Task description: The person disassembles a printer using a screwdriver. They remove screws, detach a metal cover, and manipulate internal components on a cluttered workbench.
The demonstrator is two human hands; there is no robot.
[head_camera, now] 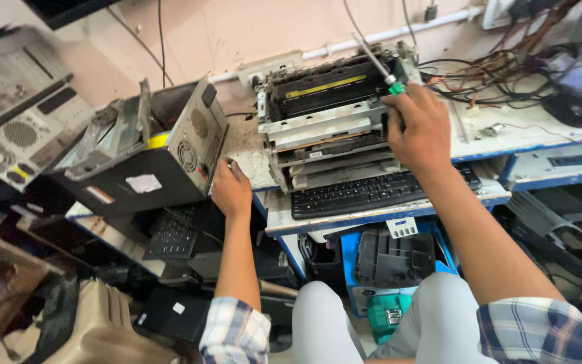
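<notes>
A stripped-down printer (331,114) with bare metal trays and a yellow strip sits on the white bench (506,131). My right hand (420,128) rests against the printer's right side, fingers closed around a screwdriver (380,64) with a green collar that points up and to the left. My left hand (230,189) is at the bench's left corner, fingers curled on the edge beside an open black computer case (149,152). A black keyboard (372,192) lies in front of the printer.
A tangle of cables (500,71) and a black mouse (572,108) lie at the back right. Another keyboard (176,232) sits lower left. Grey computer side panels (15,101) lean far left. A blue bin (389,259) with a dark part stands under the bench.
</notes>
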